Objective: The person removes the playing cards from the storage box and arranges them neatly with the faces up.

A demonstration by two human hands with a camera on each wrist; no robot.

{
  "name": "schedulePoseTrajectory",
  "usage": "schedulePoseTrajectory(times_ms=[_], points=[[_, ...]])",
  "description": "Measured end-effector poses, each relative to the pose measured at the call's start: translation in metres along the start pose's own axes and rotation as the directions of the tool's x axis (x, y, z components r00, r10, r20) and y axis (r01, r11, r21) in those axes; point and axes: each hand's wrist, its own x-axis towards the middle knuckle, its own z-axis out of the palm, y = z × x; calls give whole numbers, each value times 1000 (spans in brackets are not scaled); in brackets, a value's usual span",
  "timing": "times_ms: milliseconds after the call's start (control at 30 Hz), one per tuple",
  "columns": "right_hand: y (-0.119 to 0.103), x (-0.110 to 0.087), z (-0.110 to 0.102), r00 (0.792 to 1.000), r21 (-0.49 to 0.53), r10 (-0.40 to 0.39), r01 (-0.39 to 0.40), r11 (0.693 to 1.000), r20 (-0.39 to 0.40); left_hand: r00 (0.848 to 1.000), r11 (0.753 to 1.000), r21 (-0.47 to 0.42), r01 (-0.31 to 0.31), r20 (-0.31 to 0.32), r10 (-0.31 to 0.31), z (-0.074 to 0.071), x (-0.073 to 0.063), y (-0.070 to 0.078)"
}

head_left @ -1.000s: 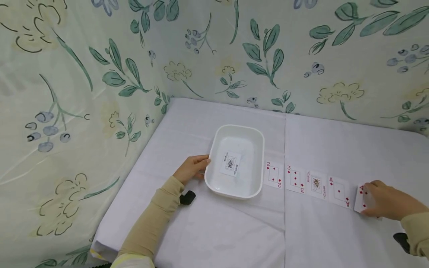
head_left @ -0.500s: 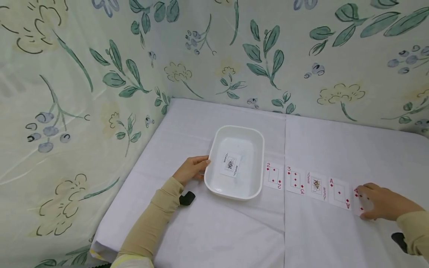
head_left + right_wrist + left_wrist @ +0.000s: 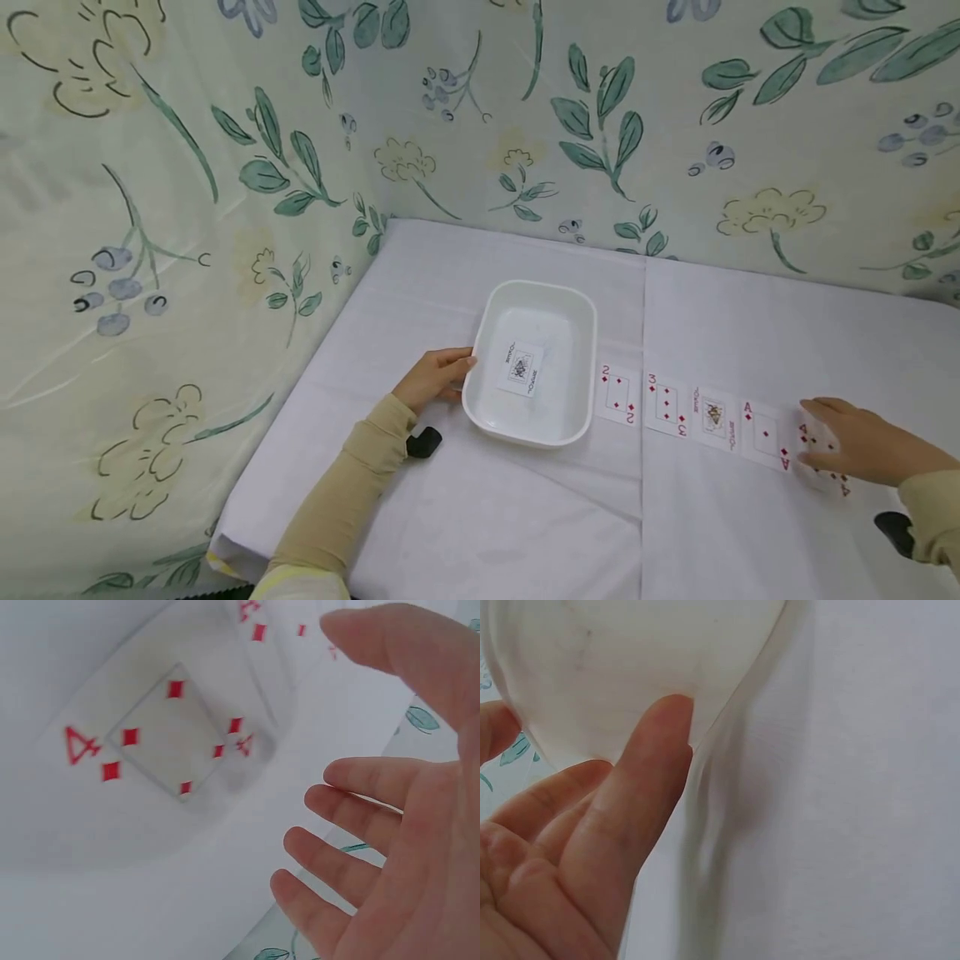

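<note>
My left hand (image 3: 433, 377) holds the left rim of a white plastic tray (image 3: 558, 350); in the left wrist view the thumb (image 3: 649, 765) lies on the rim with fingers curled behind it. A joker card (image 3: 521, 368) lies inside the tray. My right hand (image 3: 862, 442) is just above the four of diamonds (image 3: 165, 735), fingers spread and holding nothing. That card lies face up at the right end of a row, partly covered by the hand in the head view. Leftward from it lie the ace of diamonds (image 3: 765, 436), another joker (image 3: 715, 417), the three (image 3: 666, 405) and two of diamonds (image 3: 617, 393).
A white cloth (image 3: 495, 517) with a fold line covers the table. Floral curtains (image 3: 465, 125) hang along its back and left sides. The tray stands close to the left end of the card row.
The right hand has laid the four of diamonds down beside the ace, let go of it and lifted slightly. The left hand and tray stay put; the head view has shifted a little.
</note>
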Motion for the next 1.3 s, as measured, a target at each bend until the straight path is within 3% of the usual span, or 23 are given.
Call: schedulePoseTrajectory(times_ms=[133,400,900,1133,1300], points=[[-23,7,-18,997,40,-68,69,997,-33,1000,1000,9,1,-18,-1,0,-1,1],[-89,34,-50,985,107,-158,165,980,-72,1000,1000,1,-8,-10,8,0,-3,1],[-196,91,-73,905,90,-375,398,913,-199,1000,1000,-6,4,-21,-4,4,-1,-3],[-246,115,-78,905,112,-397,415,903,-153,1000,1000,-11,-2,-18,2,4,-3,0],[-275,129,-77,923,114,-383,386,916,-43,1000,1000,-23,-6,3,6,6,-7,8]])
